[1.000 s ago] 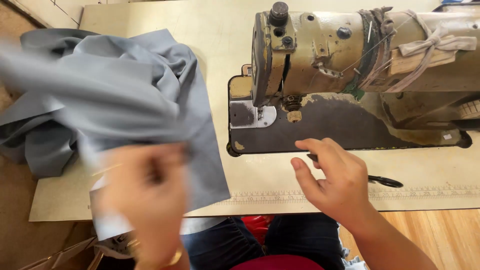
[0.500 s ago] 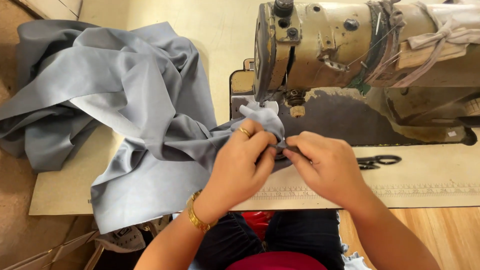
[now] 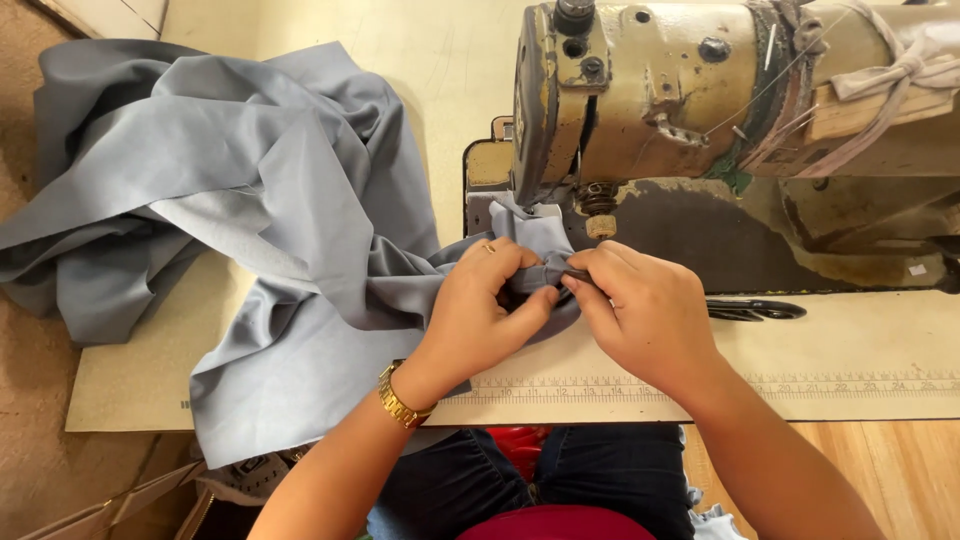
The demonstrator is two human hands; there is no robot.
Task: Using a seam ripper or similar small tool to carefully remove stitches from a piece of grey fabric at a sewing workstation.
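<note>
Fingers of the left hand [image 3: 488, 300] are curled tightly around a bunched fold of the grey fabric [image 3: 280, 230], and those of the right hand [image 3: 640, 305] are pinched narrowly on the same fold, so that the two hands are seen touching at the centre of the head view. A gold wristwatch [image 3: 402, 397] is worn on the left wrist, at about 7 o'clock from the hands. The gripped fold is held just in front of the sewing machine [image 3: 700, 100], which is found at 12 to 1 o'clock, with the cloth's edge lying against its base near the needle area. Most of the fabric is spread in loose heaps toward 9 and 10 o'clock over the pale table [image 3: 850, 350]. Black scissors [image 3: 755, 309] are seen at 3 o'clock, just beside the right hand. A printed ruler strip [image 3: 800, 382] is laid along the table's near edge.
</note>
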